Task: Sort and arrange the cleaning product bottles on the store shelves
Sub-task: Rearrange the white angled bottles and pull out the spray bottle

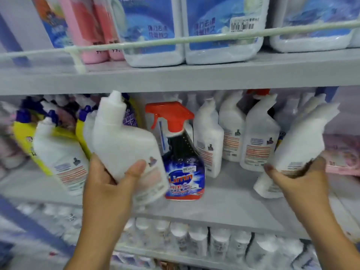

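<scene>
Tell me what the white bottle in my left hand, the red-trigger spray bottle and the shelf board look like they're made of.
White bottle: apparently opaque plastic with a soft matte sheen and a moulded angled neck.
Spray bottle: seemingly dark plastic under a glossy printed label, with a shiny red plastic trigger.
Shelf board: probably painted metal; flat, thin-edged, uniformly light grey, though blur leaves that open.

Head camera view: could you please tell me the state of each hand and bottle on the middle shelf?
Left hand: closed around a white angled-neck bottle, held tilted.
Right hand: closed around another white bottle, tilted, blurred.
Red-trigger spray bottle: upright on the middle shelf, untouched.
White bottles behind: upright, in a row.
White bottle at the left: leaning against yellow bottles.
</scene>
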A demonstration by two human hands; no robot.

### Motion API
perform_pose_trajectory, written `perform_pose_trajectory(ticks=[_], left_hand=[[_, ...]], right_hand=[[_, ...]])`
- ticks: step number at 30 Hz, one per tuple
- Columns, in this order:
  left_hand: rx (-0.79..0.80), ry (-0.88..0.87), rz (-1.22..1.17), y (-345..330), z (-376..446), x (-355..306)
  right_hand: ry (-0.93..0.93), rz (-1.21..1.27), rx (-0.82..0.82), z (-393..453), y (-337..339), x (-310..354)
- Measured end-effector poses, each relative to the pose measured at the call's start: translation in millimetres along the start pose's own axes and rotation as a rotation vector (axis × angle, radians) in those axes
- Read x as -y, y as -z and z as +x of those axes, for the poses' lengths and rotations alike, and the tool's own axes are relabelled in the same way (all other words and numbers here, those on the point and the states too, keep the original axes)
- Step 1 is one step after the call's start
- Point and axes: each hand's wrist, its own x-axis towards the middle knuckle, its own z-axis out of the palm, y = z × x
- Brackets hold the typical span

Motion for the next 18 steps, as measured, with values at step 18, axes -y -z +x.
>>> perform_pose_trajectory(ticks=[18], left_hand=[[0.126,0.087,0.222,-46,128,115]], right_hand=[[-0.074,-0.040,0.335,-36,-129,1]])
